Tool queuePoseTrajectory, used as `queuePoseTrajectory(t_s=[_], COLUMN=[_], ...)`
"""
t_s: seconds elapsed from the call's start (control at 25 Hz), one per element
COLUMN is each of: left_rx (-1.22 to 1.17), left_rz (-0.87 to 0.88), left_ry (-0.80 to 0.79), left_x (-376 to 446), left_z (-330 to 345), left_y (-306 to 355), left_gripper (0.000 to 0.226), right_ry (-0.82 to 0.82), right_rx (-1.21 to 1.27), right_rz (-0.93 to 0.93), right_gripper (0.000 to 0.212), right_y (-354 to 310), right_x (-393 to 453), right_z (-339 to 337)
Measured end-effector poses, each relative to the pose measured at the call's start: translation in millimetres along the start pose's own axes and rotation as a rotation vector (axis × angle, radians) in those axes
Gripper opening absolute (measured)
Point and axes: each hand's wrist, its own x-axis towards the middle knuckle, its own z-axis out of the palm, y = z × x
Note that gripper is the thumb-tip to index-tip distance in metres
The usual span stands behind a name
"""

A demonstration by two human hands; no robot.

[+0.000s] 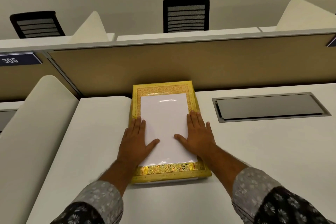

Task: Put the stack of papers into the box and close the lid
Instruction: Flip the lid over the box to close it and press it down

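Both hands lie flat with the fingers stretched out and slack, grasping nothing. The left hand (pixel 135 139) presses palm down on the left edge of the flat yellow box with a gold patterned border (pixel 170 172), its fingers (pixel 138 123) pointing to the top of the frame and its thumb spread onto the white panel. The right hand (pixel 197 133) mirrors it on the right edge, fingers (pixel 195 118) reaching the yellow border and thumb resting on the white.

The large glossy white rectangle (pixel 164 123) fills the middle of the box top between the two hands; whether it is the stack of papers seen through a clear window or a white face of the lid cannot be told. The lid sits down flush on the box, and a thin white edge shows under the near rim.

The box lies in the centre of the frame on the white desk (pixel 94 142), its far end touching the tan divider panel (pixel 181 63). Both forearms come in from the lower corners in grey and black flower-print sleeves (pixel 101 200).

To the right of the box, well apart, a grey metal cable hatch (pixel 269 106) is set into the desk. At the left edge a dark blue plate marked 305 (pixel 16 59) hangs on the divider. Beyond the divider stand two black mesh-backed chairs (pixel 185 15), one at upper left, one at top centre.
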Motion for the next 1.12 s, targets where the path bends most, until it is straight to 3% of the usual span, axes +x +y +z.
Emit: queuePoseTrajectory(t_s=[0.16,0.32,0.44,0.6,0.84,1.0,1.12], left_rx=[-0.052,-0.321,-0.568,-0.720,-0.642,-0.241,-0.236], left_rz=[-0.004,-0.108,-0.237,-0.277,-0.287,-0.235,-0.220], left_ry=[0.023,0.134,0.136,0.094,0.026,0.087,0.106], left_x=[4,21,47,94,141,138,135], left_z=[0,-15,-21,-29,-19,-5,-5], left_y=[2,5,4,-3,-15,-12,-9], left_gripper=[0.107,0.094,0.088,0.077,0.065,0.066,0.066], right_ry=[0.026,0.172,0.152,0.106,0.138,0.077,0.088], right_rx=[0.068,0.255,0.383,0.421,0.365,0.281,0.281], right_rz=[-0.002,0.035,0.069,0.009,0.021,0.049,0.051], right_gripper=[0.112,0.087,0.073,0.066,0.056,0.069,0.073], right_y=[-5,-3,4,14,26,24,22], right_x=[3,18,42,83,121,123,120], right_z=[-1,-16,-24,-35,-28,-15,-11])
